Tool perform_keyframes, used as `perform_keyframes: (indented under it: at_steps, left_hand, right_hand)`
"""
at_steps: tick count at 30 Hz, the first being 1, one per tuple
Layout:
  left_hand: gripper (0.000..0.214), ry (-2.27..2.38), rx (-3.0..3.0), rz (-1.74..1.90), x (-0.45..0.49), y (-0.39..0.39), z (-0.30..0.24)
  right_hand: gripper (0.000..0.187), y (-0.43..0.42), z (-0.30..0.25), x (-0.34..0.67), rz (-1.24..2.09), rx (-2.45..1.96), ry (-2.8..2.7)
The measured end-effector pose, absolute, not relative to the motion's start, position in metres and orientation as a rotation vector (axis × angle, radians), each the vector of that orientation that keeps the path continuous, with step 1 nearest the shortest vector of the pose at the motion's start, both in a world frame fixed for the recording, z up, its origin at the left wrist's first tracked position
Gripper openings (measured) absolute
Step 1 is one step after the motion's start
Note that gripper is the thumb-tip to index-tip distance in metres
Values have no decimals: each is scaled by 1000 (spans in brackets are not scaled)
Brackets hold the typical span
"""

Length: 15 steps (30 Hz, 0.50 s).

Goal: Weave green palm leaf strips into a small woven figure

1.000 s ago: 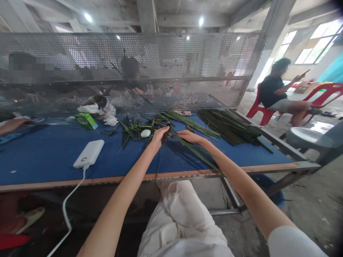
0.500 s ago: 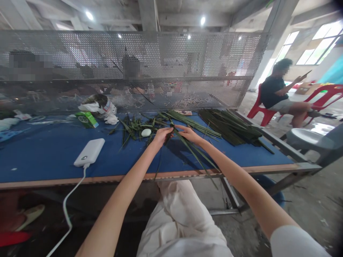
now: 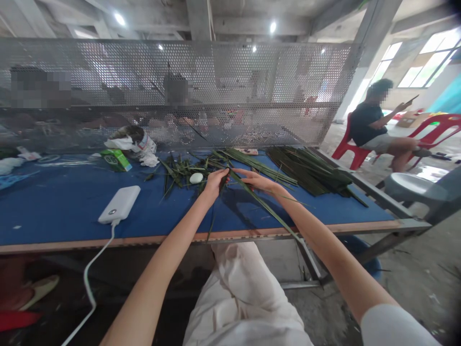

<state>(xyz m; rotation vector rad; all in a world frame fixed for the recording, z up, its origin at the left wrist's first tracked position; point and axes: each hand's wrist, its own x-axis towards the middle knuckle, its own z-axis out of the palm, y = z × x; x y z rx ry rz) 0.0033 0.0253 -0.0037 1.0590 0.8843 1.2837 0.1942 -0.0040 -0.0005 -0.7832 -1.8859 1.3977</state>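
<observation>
At our blue counter (image 3: 162, 204), we grip long green leaf strips (image 3: 267, 207) in our left hand (image 3: 216, 180); whether our right hand (image 3: 257, 180) pinches any, we cannot tell.

The left hand (image 3: 217, 180) covers part of the long green leaf strips (image 3: 273, 214), so their folding there cannot be made out, nor whether the right hand (image 3: 259, 181) pinches one or only touches it. Behind the perforated panel (image 3: 270, 86) people (image 3: 175, 91) are dim blurs, and the green box (image 3: 114, 160) bears print too small to read. The bottom edge crops the white cable (image 3: 87, 283); the table frame (image 3: 414, 224) partly hides a blue tub (image 3: 374, 269).
</observation>
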Motion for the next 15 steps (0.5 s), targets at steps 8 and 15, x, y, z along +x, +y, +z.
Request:
perform_keyframes:
  at_steps: [8,15]
  left_hand:
    - [12,849,1136,1122,10,19,0]
    - [14,918,1237,1122,10,17,-1]
  right_hand:
    - [59,6,-13,187,1269,-879,-1685]
    - [55,5,-16,186,1286,-903,-1638]
